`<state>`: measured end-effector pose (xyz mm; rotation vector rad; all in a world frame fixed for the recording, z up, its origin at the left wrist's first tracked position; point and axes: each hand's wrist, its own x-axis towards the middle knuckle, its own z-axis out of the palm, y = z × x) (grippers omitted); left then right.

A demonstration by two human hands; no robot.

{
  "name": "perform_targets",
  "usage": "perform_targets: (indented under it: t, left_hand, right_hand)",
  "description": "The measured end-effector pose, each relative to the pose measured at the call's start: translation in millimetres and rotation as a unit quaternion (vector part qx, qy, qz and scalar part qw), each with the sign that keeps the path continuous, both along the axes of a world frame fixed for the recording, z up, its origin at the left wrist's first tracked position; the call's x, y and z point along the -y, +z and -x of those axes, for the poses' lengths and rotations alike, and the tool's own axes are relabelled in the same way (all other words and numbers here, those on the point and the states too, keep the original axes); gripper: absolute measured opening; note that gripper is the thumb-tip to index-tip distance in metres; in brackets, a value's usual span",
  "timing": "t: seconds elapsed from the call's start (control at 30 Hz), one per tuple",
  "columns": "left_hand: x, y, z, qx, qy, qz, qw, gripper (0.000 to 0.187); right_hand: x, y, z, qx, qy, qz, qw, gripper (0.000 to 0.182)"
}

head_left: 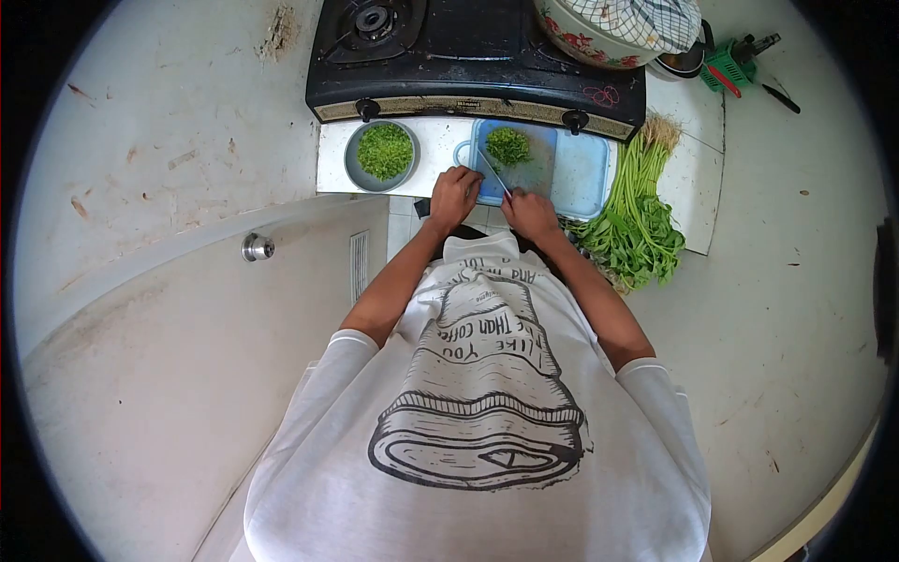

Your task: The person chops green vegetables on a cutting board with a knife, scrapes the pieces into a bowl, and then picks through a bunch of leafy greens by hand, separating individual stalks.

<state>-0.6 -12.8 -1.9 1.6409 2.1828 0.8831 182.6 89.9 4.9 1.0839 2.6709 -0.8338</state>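
My right hand (532, 215) is closed around the handle of a knife (494, 172), its blade pointing away and to the left over a blue cutting board (534, 178). Just beyond the blade lies a small heap of finely chopped greens (508, 146) on the board. At the board's near left edge, my left hand (456, 195) has its fingers curled together; whatever they may hold is hidden. Farther left, a grey bowl (351, 169) contains more chopped greens (384, 153).
A black gas stove (459, 80) borders the work surface at the back, with a floral pot (595, 42) under a checked cloth. To the right lie a light-blue tray (582, 169) and a bunch of leafy greens (641, 201). A green basket (726, 67) holds utensils.
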Motion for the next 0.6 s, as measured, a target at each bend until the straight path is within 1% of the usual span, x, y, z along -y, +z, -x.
perform_targets:
  t: [0.07, 0.27, 0.37, 0.47, 0.6]
  left_hand:
    - [-3.2, 1.5, 2.3, -0.019, -0.027, -0.002, 0.999, 0.014]
    - [-14.1, 1.6, 0.6, 0.0, -0.001, 0.013, 1.0, 0.013]
    - [-14.7, -2.7, -0.5, 0.01, 0.009, -0.012, 1.0, 0.011]
    - [-14.1, -5.1, -2.7, 0.013, 0.029, -0.016, 0.999, 0.01]
    - [-12.3, -4.2, -2.3, 0.015, 0.026, -0.002, 1.0, 0.011]
  right_hand:
    - [-2.7, -0.6, -2.0, -0.004, -0.007, -0.001, 1.0, 0.042]
    - [-3.6, -0.3, -4.1, -0.014, -0.002, 0.012, 1.0, 0.043]
    - [-2.1, 3.0, -2.2, 0.009, 0.009, 0.028, 1.0, 0.043]
    - [-0.2, 6.6, 0.1, 0.016, 0.028, 0.026, 0.999, 0.043]
    - [1.3, 6.6, 2.4, 0.0, 0.041, 0.015, 0.999, 0.041]
